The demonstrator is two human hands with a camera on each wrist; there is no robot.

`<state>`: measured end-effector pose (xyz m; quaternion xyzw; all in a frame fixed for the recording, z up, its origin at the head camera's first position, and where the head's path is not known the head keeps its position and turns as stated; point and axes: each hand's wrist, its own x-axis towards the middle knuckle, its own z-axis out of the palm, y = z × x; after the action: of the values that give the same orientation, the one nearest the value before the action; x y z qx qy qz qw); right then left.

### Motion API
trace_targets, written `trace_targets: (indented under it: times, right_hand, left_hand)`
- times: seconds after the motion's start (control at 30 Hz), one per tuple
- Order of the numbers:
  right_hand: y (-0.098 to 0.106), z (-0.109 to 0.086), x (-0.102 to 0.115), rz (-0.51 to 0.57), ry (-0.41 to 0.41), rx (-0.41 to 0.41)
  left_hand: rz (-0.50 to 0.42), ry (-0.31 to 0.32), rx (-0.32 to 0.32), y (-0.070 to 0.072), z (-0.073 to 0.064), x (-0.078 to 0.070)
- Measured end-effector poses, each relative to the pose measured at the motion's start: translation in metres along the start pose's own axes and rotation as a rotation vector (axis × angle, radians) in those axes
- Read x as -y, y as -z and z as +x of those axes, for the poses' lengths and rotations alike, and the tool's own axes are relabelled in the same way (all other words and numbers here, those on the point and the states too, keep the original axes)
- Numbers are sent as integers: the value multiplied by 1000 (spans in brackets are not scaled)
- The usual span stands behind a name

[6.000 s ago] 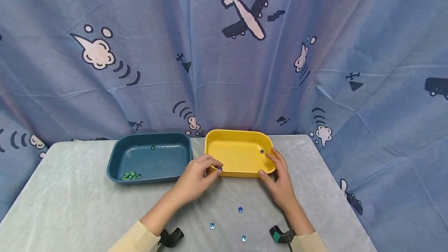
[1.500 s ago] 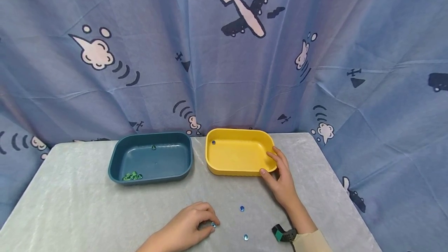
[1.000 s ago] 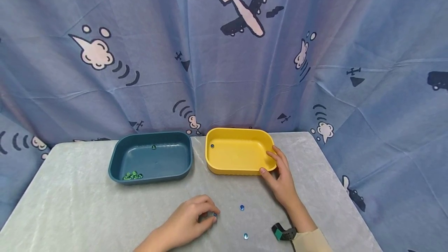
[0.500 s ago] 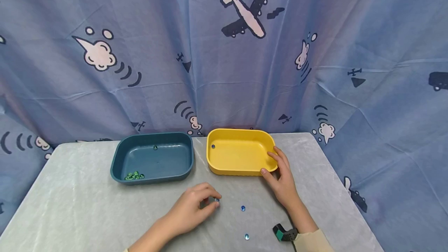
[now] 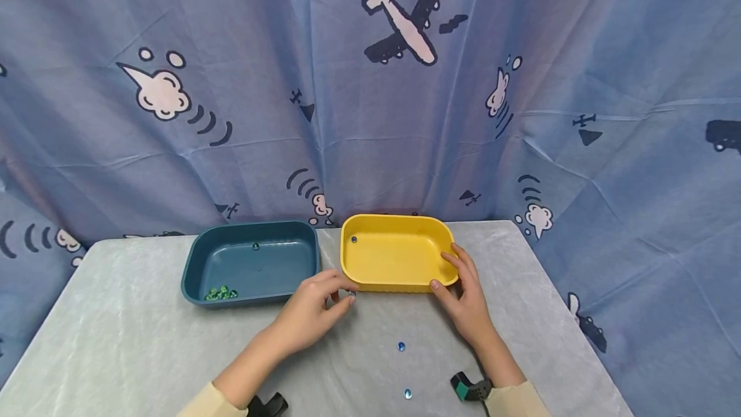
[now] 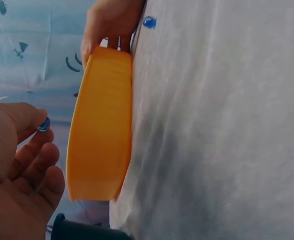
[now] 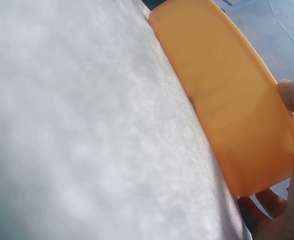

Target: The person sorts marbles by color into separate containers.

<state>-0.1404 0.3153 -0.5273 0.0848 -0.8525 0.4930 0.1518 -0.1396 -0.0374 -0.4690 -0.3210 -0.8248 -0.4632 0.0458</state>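
My left hand (image 5: 309, 314) pinches a blue glass bead (image 6: 44, 124) between thumb and forefinger, just in front of the yellow tray's near left corner. The other fingers curl loosely below it in the left wrist view. My right hand (image 5: 466, 301) grips the right end of the yellow tray (image 5: 399, 287), thumb at the front wall and fingers over the far side of the end. One blue bead (image 5: 354, 239) lies inside that tray near its left wall. On the table in front are two more, a dark blue bead (image 5: 401, 346) and a lighter blue bead (image 5: 408, 394).
To the left stands a teal tray (image 5: 249, 302) with a cluster of green beads (image 5: 222, 293) in its near left corner and a single green bead (image 5: 256, 246) at the back wall. A printed blue curtain (image 5: 260, 114) hangs behind the pale cloth-covered table (image 5: 139, 352).
My left hand has picked a blue bead off the table and carried it forward to the yellow tray's front. The bead in that tray moved from right to left. My right hand keeps its grip.
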Motion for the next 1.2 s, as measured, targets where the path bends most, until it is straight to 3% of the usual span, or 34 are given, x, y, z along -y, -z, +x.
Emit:
trace_targets:
  times: [0.63, 1.2]
  right_hand:
    - [0, 0, 1, 1, 0, -1]
    - [0, -1, 1, -3, -11, 0]
  left_hand:
    - [31, 48, -42, -4, 27, 10]
    - [142, 100, -21, -7, 34, 13]
